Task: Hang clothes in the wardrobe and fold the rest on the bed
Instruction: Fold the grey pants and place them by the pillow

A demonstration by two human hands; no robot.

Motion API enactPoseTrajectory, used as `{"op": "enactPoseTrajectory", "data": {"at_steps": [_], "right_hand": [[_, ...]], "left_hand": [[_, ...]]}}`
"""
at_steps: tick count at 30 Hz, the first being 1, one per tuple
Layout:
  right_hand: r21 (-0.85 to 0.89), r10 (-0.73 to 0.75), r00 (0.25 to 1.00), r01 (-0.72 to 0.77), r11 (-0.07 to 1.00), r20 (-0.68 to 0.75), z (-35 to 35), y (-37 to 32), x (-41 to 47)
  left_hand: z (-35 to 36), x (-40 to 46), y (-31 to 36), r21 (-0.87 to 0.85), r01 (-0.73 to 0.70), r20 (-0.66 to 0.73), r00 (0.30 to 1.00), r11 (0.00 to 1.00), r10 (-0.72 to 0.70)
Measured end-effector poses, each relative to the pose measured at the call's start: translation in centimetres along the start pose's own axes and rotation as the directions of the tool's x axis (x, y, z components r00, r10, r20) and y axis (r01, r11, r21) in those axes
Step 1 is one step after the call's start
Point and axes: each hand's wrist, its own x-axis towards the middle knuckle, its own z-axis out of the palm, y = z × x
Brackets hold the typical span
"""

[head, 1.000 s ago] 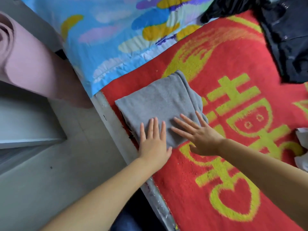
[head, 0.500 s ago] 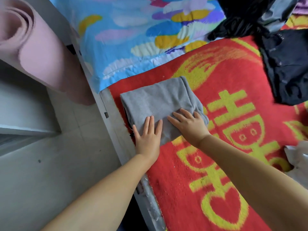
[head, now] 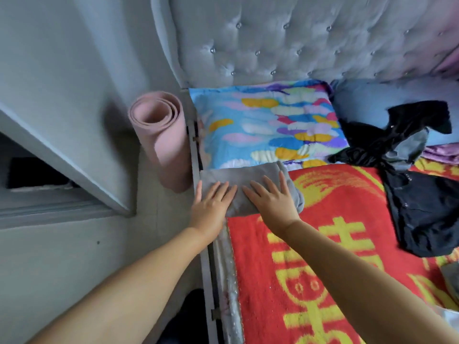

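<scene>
A folded grey garment [head: 248, 176] lies at the bed's left edge, on the red and yellow blanket [head: 330, 207], touching the colourful pillow [head: 268, 122]. My left hand [head: 212, 204] lies flat on its left part with straight fingers. On its right part my right hand [head: 273, 199] presses flat, fingers spread. Unfolded black clothes [head: 422, 209] lie in a heap at the right of the bed.
A rolled pink mat [head: 161, 140] stands on the floor against the bed frame [head: 207, 269]. A grey tufted headboard [head: 298, 38] rises behind the pillow. A grey ledge [head: 62, 155] juts out at the left. Pale cloth [head: 450, 279] shows at the right edge.
The view has tilted up, so headboard and mat now show. The grey garment sits higher against the pillow, with both hands still on it; my right hand's fingers have straightened.
</scene>
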Motion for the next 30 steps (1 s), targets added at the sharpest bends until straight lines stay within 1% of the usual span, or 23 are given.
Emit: {"op": "enactPoseTrajectory", "data": {"at_steps": [1,3,6,8,10,12,14,15,16,19,23,25,28,30], "right_hand": [[0.023,-0.036,0.999,0.036,0.999,-0.006,-1.0,-1.2,0.8],[0.073,-0.1,0.994,0.097,0.993,0.039,-2.3,-4.0,2.6],[0.058,-0.198,0.979,0.195,0.979,0.044,-4.8,-8.8,5.4],[0.062,-0.275,0.96,0.277,0.959,-0.049,-7.0,-12.5,7.1],[0.07,-0.316,0.947,0.319,0.945,-0.056,-9.2,-16.5,8.5],[0.042,-0.348,0.937,0.35,0.936,-0.039,-11.1,-20.5,9.7],[0.038,-0.386,0.92,0.389,0.92,-0.071,-12.9,-24.6,10.7],[0.016,-0.405,0.912,0.407,0.913,-0.068,-13.6,-26.7,11.0],[0.011,-0.416,0.906,0.418,0.908,-0.083,-14.1,-29.0,11.7],[0.035,-0.449,0.889,0.453,0.891,-0.083,-15.0,-36.4,14.0],[0.049,-0.512,0.859,0.512,0.858,-0.008,-15.8,-46.5,17.3],[0.047,-0.512,0.858,0.514,0.857,-0.039,-16.6,-50.5,18.5],[0.084,-0.539,0.842,0.538,0.839,-0.012,-17.0,-55.1,20.4],[0.085,-0.543,0.84,0.542,0.836,-0.006,-17.0,-57.0,22.0]], "left_hand": [[-1.3,-0.8,-1.3,0.008,0.011,-0.008,1.0,1.0,-0.011],[-3.6,-2.7,-4.3,0.032,0.051,-0.026,0.998,0.998,-0.05],[-6.9,-6.2,-9.0,0.137,0.112,-0.058,0.993,0.984,-0.105],[-8.7,-9.0,-12.3,0.179,0.151,-0.07,0.988,0.972,-0.14],[-10.5,-11.8,-15.5,0.222,0.187,-0.08,0.982,0.957,-0.174],[-12.1,-14.7,-18.6,0.26,0.217,-0.155,0.971,0.941,-0.181],[-13.5,-17.5,-21.6,0.316,0.213,-0.281,0.952,0.925,-0.123],[-14.1,-19.0,-23.1,0.339,0.195,-0.312,0.946,0.921,-0.085],[-14.6,-20.6,-24.9,0.34,0.19,-0.321,0.944,0.921,-0.076],[-15.5,-25.5,-31.0,0.318,0.22,-0.329,0.938,0.922,-0.111],[-17.1,-31.9,-39.1,0.328,0.275,-0.325,0.931,0.904,-0.165],[-18.0,-34.3,-42.4,0.319,0.291,-0.335,0.925,0.902,-0.18],[-19.1,-36.5,-46.3,0.278,0.327,-0.298,0.923,0.903,-0.243],[-19.5,-37.0,-48.5,0.283,0.32,-0.283,0.929,0.904,-0.241]]}}
